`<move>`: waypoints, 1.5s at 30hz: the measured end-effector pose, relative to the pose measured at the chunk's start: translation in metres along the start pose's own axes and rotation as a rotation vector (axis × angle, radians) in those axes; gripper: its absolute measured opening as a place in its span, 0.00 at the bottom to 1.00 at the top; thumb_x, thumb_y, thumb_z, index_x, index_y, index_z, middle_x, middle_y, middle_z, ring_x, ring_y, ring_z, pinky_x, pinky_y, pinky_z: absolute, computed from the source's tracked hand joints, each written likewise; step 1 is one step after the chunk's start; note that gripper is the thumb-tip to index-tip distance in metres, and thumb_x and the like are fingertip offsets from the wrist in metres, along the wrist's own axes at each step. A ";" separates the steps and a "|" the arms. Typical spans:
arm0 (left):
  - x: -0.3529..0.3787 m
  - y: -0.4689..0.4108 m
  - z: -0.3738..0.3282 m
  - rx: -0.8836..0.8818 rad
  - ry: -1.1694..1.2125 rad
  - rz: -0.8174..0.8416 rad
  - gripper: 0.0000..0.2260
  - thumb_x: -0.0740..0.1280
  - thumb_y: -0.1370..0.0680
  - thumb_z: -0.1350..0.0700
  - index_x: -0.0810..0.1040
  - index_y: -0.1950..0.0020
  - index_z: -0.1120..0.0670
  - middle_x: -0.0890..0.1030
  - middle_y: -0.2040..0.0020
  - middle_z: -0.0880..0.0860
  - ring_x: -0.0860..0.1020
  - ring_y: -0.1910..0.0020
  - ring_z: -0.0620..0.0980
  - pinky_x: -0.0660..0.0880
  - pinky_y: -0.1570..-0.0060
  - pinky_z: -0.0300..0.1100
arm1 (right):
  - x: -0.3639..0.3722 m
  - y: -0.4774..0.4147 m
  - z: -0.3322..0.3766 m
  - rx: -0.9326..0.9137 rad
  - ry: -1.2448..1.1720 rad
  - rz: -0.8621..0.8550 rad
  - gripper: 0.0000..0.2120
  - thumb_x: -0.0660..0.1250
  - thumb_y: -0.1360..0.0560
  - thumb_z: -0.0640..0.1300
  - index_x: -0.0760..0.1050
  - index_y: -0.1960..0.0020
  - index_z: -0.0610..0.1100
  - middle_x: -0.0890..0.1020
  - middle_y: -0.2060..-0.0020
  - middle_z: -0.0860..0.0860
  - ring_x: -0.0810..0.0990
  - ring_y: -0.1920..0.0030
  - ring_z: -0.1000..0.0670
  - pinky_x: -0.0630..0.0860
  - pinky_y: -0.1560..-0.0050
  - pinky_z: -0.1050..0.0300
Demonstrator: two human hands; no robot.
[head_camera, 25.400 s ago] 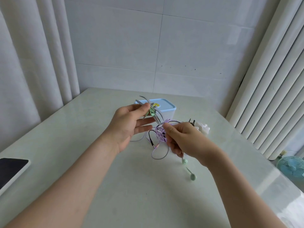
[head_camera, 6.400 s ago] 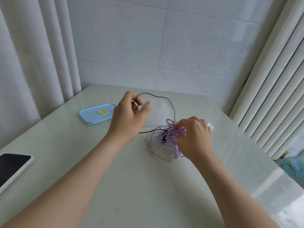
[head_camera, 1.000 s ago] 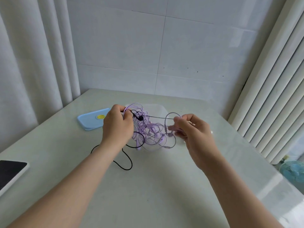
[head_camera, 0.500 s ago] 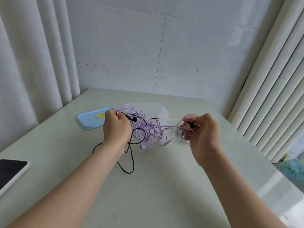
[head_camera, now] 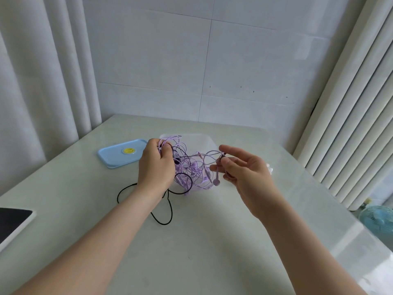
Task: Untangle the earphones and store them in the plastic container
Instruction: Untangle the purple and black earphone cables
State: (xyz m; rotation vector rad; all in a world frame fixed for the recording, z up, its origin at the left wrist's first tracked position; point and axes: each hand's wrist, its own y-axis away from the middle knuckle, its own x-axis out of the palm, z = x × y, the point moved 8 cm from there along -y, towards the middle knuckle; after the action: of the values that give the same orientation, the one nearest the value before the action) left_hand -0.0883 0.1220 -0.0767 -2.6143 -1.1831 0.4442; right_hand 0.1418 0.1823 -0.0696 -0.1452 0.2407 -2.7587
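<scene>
A tangle of purple earphones (head_camera: 192,169) hangs in the air between my hands, with a black earphone cable (head_camera: 163,209) woven through it and trailing in loops onto the table. My left hand (head_camera: 155,167) grips the left side of the bundle, fingers curled round purple and black strands. My right hand (head_camera: 244,169) pinches a black earbud and a purple strand between thumb and middle finger, with the index finger stretched out above. Behind the tangle stands the clear plastic container (head_camera: 204,139), lid off, largely hidden by the cables.
The container's light blue lid (head_camera: 122,153) with a yellow smiley lies at the left. A phone or tablet (head_camera: 12,222) sits at the table's left edge. A small white object (head_camera: 269,168) peeks out behind my right hand. A fan (head_camera: 376,218) stands on the floor at right.
My right hand has moved back toward the tangle and loosened, index finger now extended; the taut black strand between my hands has slackened. My left hand stays in place gripping the bundle.
</scene>
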 end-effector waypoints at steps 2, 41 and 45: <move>-0.001 0.000 -0.001 0.016 -0.017 -0.006 0.08 0.60 0.14 0.53 0.73 0.52 0.52 0.74 0.61 0.46 0.72 0.61 0.46 0.67 0.61 0.46 | -0.002 0.000 0.002 -0.022 0.135 -0.019 0.12 0.67 0.17 0.34 0.83 0.39 0.45 0.89 0.53 0.44 0.89 0.49 0.44 0.78 0.49 0.50; -0.003 -0.002 -0.018 0.013 0.116 0.167 0.11 0.71 0.25 0.56 0.82 0.60 0.63 0.69 0.72 0.52 0.66 0.69 0.50 0.66 0.62 0.44 | -0.013 0.007 0.008 -0.082 1.016 -0.241 0.08 0.71 0.27 0.42 0.83 0.51 0.53 0.81 0.64 0.58 0.76 0.58 0.62 0.70 0.58 0.70; 0.010 0.008 -0.032 0.032 0.241 0.407 0.08 0.69 0.20 0.60 0.87 0.55 0.57 0.73 0.69 0.50 0.68 0.68 0.50 0.68 0.61 0.49 | 0.012 0.008 0.019 -0.315 0.797 -0.127 0.10 0.71 0.21 0.46 0.83 0.41 0.55 0.85 0.52 0.61 0.83 0.52 0.61 0.79 0.45 0.58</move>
State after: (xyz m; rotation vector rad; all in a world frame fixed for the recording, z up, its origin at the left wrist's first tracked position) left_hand -0.0651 0.1216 -0.0517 -2.7820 -0.5652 0.2053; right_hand 0.1357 0.1677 -0.0515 0.8981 0.8875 -2.7332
